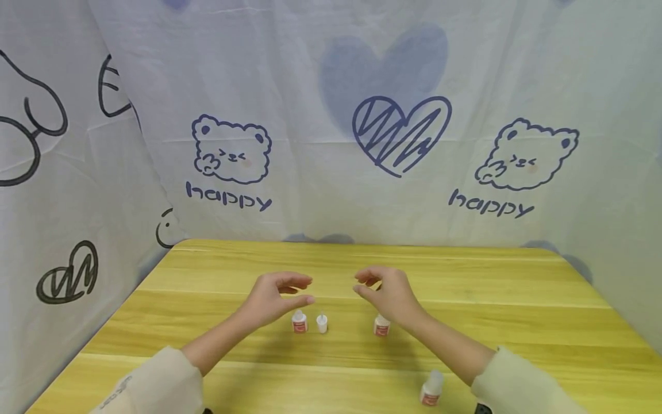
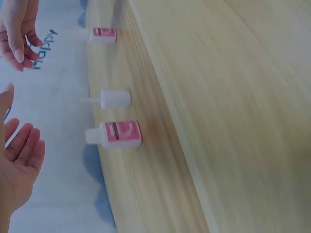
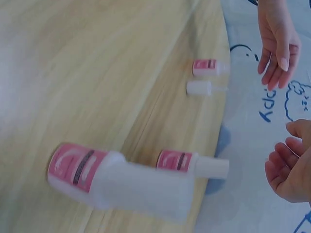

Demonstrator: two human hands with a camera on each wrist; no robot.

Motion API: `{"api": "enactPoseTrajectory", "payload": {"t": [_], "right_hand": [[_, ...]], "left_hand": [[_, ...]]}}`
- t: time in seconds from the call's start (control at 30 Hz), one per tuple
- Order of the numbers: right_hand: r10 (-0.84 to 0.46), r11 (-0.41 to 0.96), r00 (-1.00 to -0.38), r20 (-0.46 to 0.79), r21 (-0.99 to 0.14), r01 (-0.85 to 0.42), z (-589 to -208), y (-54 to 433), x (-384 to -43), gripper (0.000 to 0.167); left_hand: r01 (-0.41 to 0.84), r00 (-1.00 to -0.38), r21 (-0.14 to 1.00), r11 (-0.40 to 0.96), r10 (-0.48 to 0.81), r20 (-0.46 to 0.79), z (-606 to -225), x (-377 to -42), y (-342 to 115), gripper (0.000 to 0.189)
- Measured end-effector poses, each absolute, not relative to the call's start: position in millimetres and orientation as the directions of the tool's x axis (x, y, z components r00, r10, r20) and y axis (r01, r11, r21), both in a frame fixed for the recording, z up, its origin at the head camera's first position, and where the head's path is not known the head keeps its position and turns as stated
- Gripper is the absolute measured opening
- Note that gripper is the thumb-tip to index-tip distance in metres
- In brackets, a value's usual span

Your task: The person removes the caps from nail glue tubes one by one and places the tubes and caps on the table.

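Observation:
My left hand [image 1: 274, 298] hangs over the table with fingers loosely bent, holding nothing. Just below it stands a small white bottle [image 1: 299, 324] with a pink label and its neck uncovered. Beside that bottle, a white brush cap [image 1: 322, 325] rests upside down, its thin stem pointing up, plain in the left wrist view. Facing the left hand, my right hand [image 1: 391, 293] is likewise raised and relaxed, with nothing in its fingers. Partly hidden behind it in the head view is a second bottle [image 1: 381, 328], which wears its white cap [image 3: 214, 168] in the right wrist view.
A third capped bottle [image 1: 431, 391] with the same pink label stands nearer me, beside the right forearm. The wooden table [image 1: 331, 379] ends at a hanging white cloth [image 1: 310, 172] printed with bears and hearts, which also runs along the left and right sides.

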State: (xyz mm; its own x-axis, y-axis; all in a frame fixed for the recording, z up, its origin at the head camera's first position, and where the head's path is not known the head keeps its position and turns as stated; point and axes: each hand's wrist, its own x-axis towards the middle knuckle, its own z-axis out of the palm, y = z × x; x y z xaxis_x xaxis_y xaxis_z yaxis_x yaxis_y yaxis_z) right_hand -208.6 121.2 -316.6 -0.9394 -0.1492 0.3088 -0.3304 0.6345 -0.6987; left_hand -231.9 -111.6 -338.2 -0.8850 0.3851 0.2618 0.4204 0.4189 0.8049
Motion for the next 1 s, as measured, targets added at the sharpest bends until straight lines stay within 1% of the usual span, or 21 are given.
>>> {"api": "enactPoseTrajectory", "payload": {"t": [0.33,0.6,0.73,1.0], "right_hand": [[-0.177,0.647,-0.926,0.332,-0.670,-0.364,-318.4,153.2,-213.1,0.016],[-0.186,0.663,-0.919,0.347,-0.646,-0.378,-325.9,165.8,-213.2,0.015],[-0.200,0.657,-0.916,0.347,-0.647,-0.388,-330.1,168.7,-211.9,0.015],[-0.221,0.648,-0.925,0.308,-0.663,-0.375,-342.1,171.1,-210.5,0.016]], "left_hand": [[0.486,-0.849,0.785,0.383,0.418,0.322,-336.2,-229.2,-89.0,0.033],[0.453,-0.854,0.823,0.342,0.432,0.290,-344.2,-225.2,-64.9,0.035],[0.465,-0.843,0.818,0.337,0.451,0.293,-351.2,-223.2,-53.2,0.036],[0.462,-0.842,0.826,0.322,0.453,0.294,-365.5,-218.5,-35.5,0.037]]}}
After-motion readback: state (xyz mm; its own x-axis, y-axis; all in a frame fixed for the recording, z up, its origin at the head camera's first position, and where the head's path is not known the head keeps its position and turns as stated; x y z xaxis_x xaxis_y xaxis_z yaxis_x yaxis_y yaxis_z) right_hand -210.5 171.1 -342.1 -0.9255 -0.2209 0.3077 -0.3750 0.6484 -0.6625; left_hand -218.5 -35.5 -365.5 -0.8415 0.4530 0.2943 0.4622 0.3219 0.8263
